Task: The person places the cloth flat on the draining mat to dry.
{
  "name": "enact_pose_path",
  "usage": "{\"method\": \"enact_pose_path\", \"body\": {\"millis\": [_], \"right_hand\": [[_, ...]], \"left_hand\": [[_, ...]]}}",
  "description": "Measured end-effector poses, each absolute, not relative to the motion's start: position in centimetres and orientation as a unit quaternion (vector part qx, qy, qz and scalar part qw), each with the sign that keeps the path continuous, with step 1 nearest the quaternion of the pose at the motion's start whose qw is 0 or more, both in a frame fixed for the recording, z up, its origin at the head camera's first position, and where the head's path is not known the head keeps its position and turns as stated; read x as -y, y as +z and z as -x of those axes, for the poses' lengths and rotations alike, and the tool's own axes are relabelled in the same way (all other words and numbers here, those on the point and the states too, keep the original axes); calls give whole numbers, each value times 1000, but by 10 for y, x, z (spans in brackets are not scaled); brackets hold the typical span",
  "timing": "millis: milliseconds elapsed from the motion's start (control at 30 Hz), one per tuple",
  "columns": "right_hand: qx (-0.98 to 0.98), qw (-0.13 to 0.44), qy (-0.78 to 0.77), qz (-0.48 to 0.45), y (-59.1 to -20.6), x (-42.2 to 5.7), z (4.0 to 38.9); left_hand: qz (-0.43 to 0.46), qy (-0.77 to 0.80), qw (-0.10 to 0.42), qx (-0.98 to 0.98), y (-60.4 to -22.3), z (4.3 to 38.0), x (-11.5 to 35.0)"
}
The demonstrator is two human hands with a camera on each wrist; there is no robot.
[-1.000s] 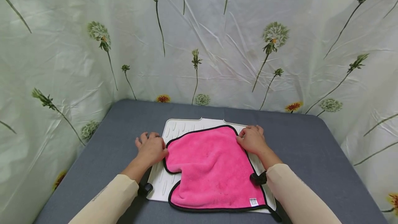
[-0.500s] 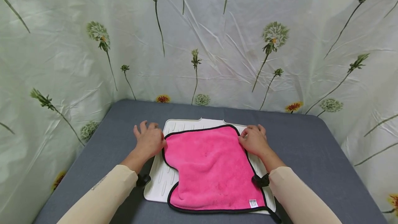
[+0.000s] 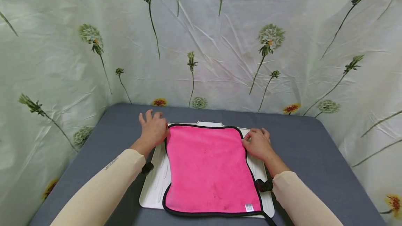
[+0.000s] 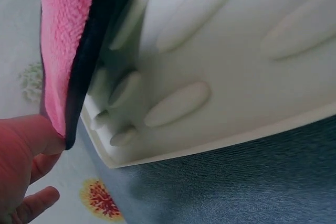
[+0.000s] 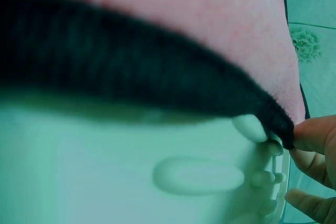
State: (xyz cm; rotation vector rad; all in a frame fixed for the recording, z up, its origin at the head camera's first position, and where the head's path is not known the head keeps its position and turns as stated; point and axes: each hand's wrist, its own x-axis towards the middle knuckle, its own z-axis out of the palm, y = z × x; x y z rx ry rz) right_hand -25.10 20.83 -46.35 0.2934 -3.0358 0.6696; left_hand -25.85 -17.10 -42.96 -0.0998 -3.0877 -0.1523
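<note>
A pink plush cloth point(image 3: 213, 170) with black edging is spread over a white ridged tray point(image 3: 154, 187). My left hand point(image 3: 154, 128) pinches the cloth's far left corner between thumb and finger, other fingers spread. In the left wrist view that corner of the cloth point(image 4: 65, 61) stands raised above the ridged tray point(image 4: 178, 103). At the far right edge my right hand point(image 3: 257, 144) pinches the black border; the right wrist view shows thumb and finger on the edging point(image 5: 281, 124), lifted off the tray point(image 5: 199, 174). A small white label point(image 3: 249, 207) sits near the cloth's front right corner.
The tray lies on a table with a dark grey cover point(image 3: 301, 156). Behind the table hangs a pale curtain point(image 3: 232, 62) printed with dandelions. A black strap end point(image 3: 269, 219) trails from the cloth's front right corner. Dark wrist cameras point(image 3: 263, 185) sit close over the tray's sides.
The left hand has moved away from me with its corner of the cloth. The fold on the cloth's left side has opened out, and the cloth lies flatter. The right hand keeps its hold.
</note>
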Motion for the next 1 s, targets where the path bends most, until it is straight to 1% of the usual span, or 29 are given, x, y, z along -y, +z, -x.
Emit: {"method": "enact_pose_path", "body": {"millis": [267, 500, 600, 767, 1000], "right_hand": [[969, 27, 230, -89, -466, -209, 253], [970, 46, 223, -88, -470, -209, 252], [971, 53, 217, -83, -469, -210, 246], [974, 66, 200, -86, -460, -220, 229], [975, 87, 165, -121, -451, -238, 207]], "left_hand": [[26, -53, 20, 998, -430, 271, 169], [14, -55, 11, 998, -434, 269, 167], [14, -57, 16, 998, -436, 264, 167], [28, -50, 38, 998, -433, 248, 173], [47, -50, 64, 996, -425, 222, 186]]}}
